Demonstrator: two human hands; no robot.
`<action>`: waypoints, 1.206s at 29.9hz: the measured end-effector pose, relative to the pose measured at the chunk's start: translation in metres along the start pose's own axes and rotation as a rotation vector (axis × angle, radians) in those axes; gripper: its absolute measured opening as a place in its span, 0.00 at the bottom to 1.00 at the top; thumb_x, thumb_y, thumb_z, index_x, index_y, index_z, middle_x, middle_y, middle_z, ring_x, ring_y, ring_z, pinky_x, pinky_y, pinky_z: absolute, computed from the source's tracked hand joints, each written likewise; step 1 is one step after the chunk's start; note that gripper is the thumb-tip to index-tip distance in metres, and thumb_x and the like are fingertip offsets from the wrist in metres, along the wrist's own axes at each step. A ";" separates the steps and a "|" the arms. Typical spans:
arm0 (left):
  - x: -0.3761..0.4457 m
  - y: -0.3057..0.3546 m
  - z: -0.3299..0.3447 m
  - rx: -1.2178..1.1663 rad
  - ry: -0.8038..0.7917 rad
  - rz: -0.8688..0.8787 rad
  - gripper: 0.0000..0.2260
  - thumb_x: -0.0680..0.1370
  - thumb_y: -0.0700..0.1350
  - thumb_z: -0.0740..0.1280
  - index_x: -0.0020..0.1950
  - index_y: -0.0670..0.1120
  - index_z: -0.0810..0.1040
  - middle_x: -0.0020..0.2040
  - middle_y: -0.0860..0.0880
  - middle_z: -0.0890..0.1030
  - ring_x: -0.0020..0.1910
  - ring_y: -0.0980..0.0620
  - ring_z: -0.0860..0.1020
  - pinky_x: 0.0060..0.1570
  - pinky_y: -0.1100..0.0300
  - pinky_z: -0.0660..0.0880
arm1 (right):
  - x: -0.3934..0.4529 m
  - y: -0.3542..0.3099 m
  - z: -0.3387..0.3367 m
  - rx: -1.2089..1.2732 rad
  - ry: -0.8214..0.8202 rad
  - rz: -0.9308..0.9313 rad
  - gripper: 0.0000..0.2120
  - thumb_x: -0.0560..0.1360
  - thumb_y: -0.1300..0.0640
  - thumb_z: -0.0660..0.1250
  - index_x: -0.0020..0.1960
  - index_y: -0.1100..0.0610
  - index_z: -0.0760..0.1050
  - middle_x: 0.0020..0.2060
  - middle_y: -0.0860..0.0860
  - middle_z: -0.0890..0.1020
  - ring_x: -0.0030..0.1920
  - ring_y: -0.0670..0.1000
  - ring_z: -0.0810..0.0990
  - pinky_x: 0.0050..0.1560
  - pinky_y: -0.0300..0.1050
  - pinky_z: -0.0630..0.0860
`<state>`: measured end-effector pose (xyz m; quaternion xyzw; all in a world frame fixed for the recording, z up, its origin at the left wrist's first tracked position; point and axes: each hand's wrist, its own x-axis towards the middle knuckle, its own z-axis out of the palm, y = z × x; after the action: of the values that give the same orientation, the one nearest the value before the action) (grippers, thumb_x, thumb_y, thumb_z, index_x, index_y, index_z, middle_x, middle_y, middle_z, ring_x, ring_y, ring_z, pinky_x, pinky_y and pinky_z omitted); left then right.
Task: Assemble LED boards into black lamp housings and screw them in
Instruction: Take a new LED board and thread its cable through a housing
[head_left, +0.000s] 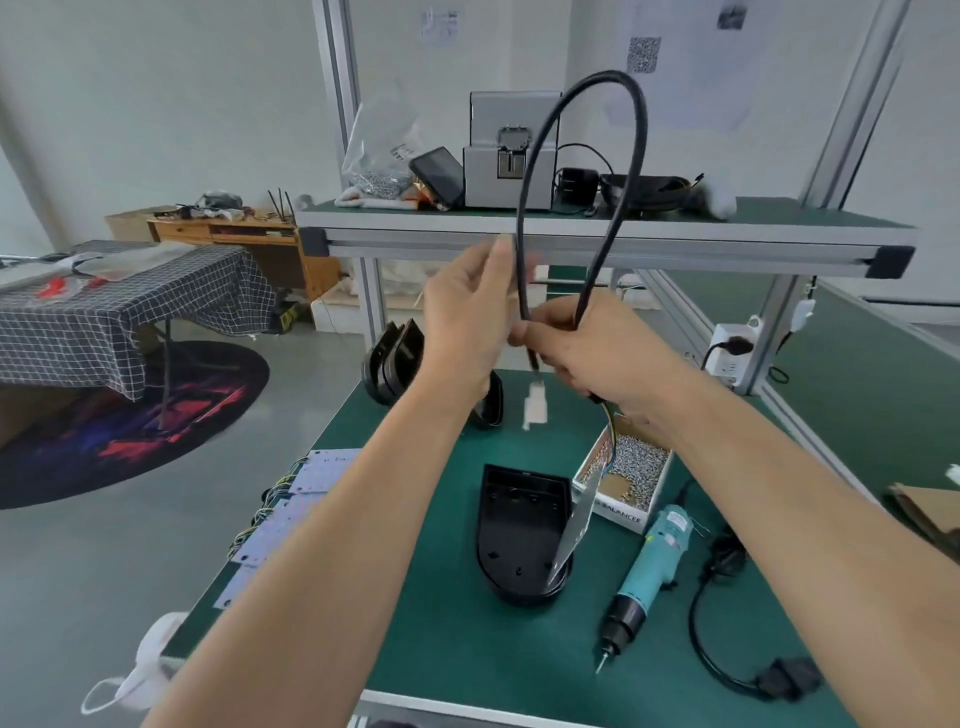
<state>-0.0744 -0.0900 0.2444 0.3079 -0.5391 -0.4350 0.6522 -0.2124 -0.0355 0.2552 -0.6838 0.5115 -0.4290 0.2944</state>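
Note:
A black cable (582, 156) arches in a tall loop above the green bench (467, 649). My right hand (587, 353) grips both legs of the loop where they cross. My left hand (467, 312) pinches the left leg a little higher up. A white connector (535, 408) dangles from one end, and thin coloured wires run from the other end down to an LED board (574, 525) that hangs tilted over an open black lamp housing (519, 535). More LED boards (291, 514) lie stacked at the bench's left edge. Spare black housings (392, 364) stand at the back.
A cardboard box of screws (631, 470) sits right of the housing. A teal electric screwdriver (649, 571) lies beside it with its black cord (727, 660). An upper shelf (597, 234) carries a screw feeder (511, 150) and a bag of screws. A white mask (145, 670) hangs off the front left corner.

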 end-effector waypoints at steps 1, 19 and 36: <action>-0.005 -0.014 -0.009 0.145 0.022 -0.027 0.12 0.84 0.54 0.63 0.49 0.53 0.84 0.46 0.51 0.88 0.49 0.52 0.86 0.53 0.51 0.82 | 0.000 0.004 -0.005 -0.005 0.011 0.011 0.15 0.82 0.54 0.71 0.46 0.66 0.81 0.25 0.50 0.73 0.23 0.47 0.65 0.23 0.37 0.63; -0.084 -0.157 -0.079 0.839 -0.061 -0.542 0.05 0.75 0.43 0.66 0.49 0.43 0.75 0.42 0.48 0.79 0.41 0.45 0.77 0.36 0.56 0.71 | 0.020 0.022 -0.031 0.064 0.110 0.087 0.12 0.83 0.55 0.70 0.46 0.64 0.83 0.24 0.48 0.76 0.20 0.45 0.63 0.21 0.37 0.60; -0.076 -0.052 -0.073 0.327 0.226 -0.306 0.11 0.67 0.51 0.69 0.46 0.48 0.79 0.36 0.50 0.79 0.35 0.49 0.73 0.37 0.53 0.72 | 0.017 0.035 0.037 0.022 0.179 -0.230 0.04 0.81 0.57 0.71 0.48 0.53 0.81 0.37 0.48 0.88 0.44 0.49 0.87 0.57 0.61 0.81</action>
<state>-0.0186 -0.0496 0.1491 0.5340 -0.4732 -0.3983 0.5764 -0.1931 -0.0639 0.2138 -0.6936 0.4494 -0.5247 0.2040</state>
